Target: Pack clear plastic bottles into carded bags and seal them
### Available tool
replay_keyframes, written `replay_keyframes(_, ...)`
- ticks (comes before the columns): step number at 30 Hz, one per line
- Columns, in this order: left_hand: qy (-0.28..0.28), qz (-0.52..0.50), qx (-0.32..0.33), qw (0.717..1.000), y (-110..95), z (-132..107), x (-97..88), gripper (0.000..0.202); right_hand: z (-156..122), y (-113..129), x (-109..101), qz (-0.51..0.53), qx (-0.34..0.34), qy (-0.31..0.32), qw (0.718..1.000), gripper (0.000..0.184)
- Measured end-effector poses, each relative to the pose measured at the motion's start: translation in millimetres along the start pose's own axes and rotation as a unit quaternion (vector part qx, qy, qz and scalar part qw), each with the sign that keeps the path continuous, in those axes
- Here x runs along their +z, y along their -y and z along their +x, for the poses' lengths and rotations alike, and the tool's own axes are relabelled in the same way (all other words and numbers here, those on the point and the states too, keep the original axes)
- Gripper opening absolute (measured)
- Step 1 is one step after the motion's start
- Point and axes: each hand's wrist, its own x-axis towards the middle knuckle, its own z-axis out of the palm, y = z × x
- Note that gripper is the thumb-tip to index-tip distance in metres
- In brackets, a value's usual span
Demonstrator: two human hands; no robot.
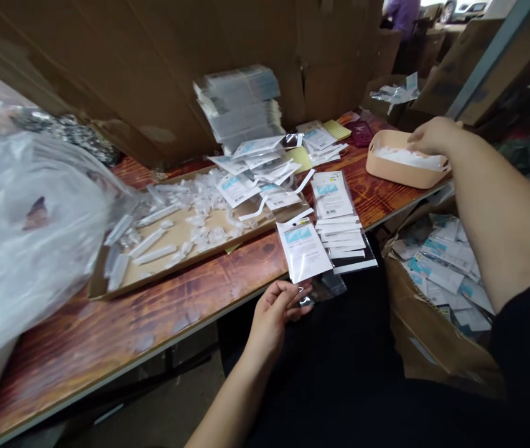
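Observation:
My left hand (277, 311) holds a small white and blue packet pouch (303, 249) by its lower edge, just off the table's front edge. A clear sleeve (323, 287) sticks out beside the fingers. My right hand (430, 135) reaches far right into a beige plastic basket (402, 174) filled with white pieces; its fingers curl down into the basket and what they touch is hidden. A fanned stack of similar pouches (339, 230) lies on the wooden table (106, 330) between the hands.
A flat cardboard tray (162, 264) holds clear plastic pieces and pouches. A big clear plastic bag (22, 236) fills the left. Bundled pouch stacks (241, 106) lean on cardboard behind. A carton of finished pouches (442, 274) sits below right. A person in purple (402, 15) stands far back.

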Motion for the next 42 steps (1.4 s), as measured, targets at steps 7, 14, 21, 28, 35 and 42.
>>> replay_keyframes(7, 0.071, -0.024, 0.045, 0.996, 8, 1, -14.7, 0.039, -32, 21, -11, -0.164, 0.129, -0.097, 0.973, 0.039)
replay_keyframes(14, 0.001, 0.282, 0.392, 0.876, 31, 14, -36.0, 0.031, -125, 200, 66, -0.107, -0.135, -0.019, 0.985, 0.017)
replay_keyframes(21, -0.011, 0.469, 0.583, 0.663, 19, 36, -44.6, 0.011, -148, 254, 127, -0.013, -0.139, -0.045, 0.989, 0.041)
replay_keyframes(28, 0.009, 0.416, 0.626, 0.66, 11, 30, -39.3, 0.021, -142, 269, 133, 0.099, -0.108, -0.061, 0.987, 0.043)
replay_keyframes(35, 0.015, 0.345, 0.472, 0.811, 11, 13, -42.4, 0.005, -142, 292, 136, 0.307, 0.058, -0.043, 0.949, 0.036)
replay_keyframes(42, 0.047, 0.215, 0.212, 0.952, 6, -1, -44.8, 0.004, -147, 303, 132, 0.349, 0.2, 0.014, 0.915, 0.017)
